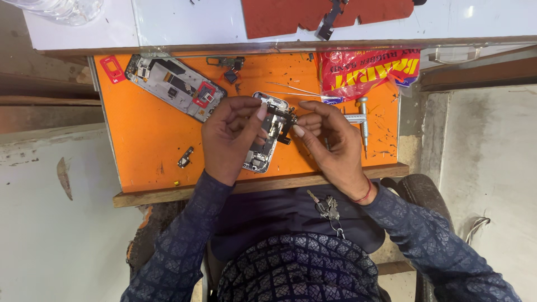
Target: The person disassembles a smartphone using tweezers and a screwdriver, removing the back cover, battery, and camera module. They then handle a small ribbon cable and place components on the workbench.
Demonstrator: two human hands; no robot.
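The person sat at an orange surface (145, 145) with both hands over an opened phone body (267, 134) lying near its front edge. The left hand (229, 137) had its grip pinched on the phone's upper end, steadying it. The right hand (330, 137) had its grip pressed together on a small dark part (288, 118) at the phone's top right corner. Tweezers (293, 89) and a screwdriver (363, 120) lay just beside the right hand; a second dismantled phone (173, 85) rested well apart, upper left.
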